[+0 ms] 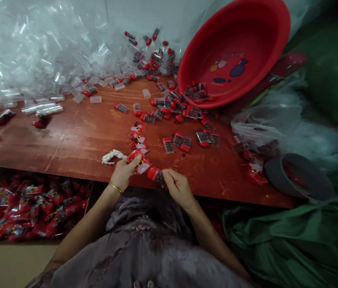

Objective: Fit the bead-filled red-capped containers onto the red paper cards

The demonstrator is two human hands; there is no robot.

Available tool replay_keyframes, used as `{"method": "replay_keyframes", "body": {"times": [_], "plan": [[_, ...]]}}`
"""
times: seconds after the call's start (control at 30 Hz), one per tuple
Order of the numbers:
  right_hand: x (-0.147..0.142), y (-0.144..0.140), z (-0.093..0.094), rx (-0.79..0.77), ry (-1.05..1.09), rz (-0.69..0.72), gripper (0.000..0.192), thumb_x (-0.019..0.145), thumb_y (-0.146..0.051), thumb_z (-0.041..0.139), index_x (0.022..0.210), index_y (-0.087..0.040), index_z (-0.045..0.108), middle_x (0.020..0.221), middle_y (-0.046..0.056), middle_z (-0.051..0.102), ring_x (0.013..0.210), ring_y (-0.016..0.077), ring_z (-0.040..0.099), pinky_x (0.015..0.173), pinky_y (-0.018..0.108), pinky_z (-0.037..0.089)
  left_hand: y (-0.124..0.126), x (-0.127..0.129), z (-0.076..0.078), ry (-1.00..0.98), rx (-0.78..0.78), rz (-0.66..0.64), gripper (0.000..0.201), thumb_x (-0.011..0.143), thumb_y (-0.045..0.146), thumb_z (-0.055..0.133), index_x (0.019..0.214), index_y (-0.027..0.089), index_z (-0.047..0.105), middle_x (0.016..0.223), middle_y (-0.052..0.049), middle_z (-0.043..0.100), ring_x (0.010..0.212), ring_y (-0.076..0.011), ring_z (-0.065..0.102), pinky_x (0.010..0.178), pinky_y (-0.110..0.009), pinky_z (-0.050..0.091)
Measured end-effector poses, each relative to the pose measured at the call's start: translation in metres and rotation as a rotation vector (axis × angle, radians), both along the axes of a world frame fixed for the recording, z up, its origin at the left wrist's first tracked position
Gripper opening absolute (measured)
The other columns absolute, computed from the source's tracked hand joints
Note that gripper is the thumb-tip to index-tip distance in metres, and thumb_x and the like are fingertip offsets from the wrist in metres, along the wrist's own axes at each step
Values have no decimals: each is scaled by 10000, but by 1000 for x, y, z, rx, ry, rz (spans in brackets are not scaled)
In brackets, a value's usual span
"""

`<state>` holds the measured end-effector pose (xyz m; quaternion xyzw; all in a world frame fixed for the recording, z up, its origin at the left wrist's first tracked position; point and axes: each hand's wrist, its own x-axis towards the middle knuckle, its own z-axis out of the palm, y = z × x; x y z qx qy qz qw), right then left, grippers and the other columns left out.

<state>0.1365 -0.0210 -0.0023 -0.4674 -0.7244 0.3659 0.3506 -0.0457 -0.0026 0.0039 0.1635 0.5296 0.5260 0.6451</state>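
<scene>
At the near edge of the wooden table [75, 140], both hands work close together, almost touching. The left hand [123, 173] pinches a red printed packet [139, 160] between thumb and fingers, its mouth turned toward the right. The right hand [177, 186] is closed on a red-capped vial [156, 175], held just beside the packet. The vial's long axis runs slantwise, red cap up and left toward the packet, its darker body hidden under the right fingers. Packet and vial look to be touching or nearly so; I cannot tell whether the cap is already inside. The right hand is the nearer to the vial, the left to the packet. Beyond the left hand a short column of further packets [137, 136] lies flat, leading away toward the loose vials [177, 141] and the tilted red basin [235, 52].
</scene>
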Motion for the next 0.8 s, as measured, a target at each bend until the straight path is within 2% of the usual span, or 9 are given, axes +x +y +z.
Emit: {"method": "replay_keyframes", "body": {"times": [0.17, 0.3, 0.4, 0.6, 0.8], "plan": [[-5, -2, -2, -69, 24, 34, 328, 916, -329, 372, 698, -182, 568, 517, -29, 535, 486, 100, 509, 485, 205, 363, 1, 4, 4, 47, 50, 22, 417, 416, 414, 855, 655, 119, 683, 592, 0, 646, 518, -94, 553, 527, -222, 470], [-8, -3, -2, -110, 69, 37, 353, 916, -344, 368, 663, -181, 553, 519, -28, 529, 489, 99, 505, 485, 204, 366, 1, 4, 7, 36, 10, 28, 419, 395, 410, 859, 650, 125, 687, 596, 1, 644, 521, -101, 548, 530, -237, 469], [-10, -4, 0, -129, 82, 32, 348, 915, -340, 371, 672, -179, 561, 519, -30, 527, 486, 100, 502, 488, 206, 364, 0, 2, 3, 54, 19, -2, 392, 424, 417, 850, 628, 125, 686, 588, -1, 641, 515, -98, 540, 528, -232, 457], [-11, -4, -5, -91, 50, -37, 313, 907, -343, 390, 715, -180, 575, 520, -32, 533, 487, 103, 511, 501, 209, 371, -2, 1, -8, 162, 142, -108, 337, 547, 420, 803, 636, 112, 697, 579, -13, 645, 509, -92, 521, 528, -222, 438], [-16, -4, -12, -71, 75, -85, 314, 921, -360, 366, 749, -195, 571, 532, -32, 539, 498, 112, 515, 501, 218, 379, -5, 7, 0, 70, 45, -101, 391, 410, 385, 858, 656, 125, 700, 624, -11, 673, 533, -101, 555, 559, -234, 473]]}}
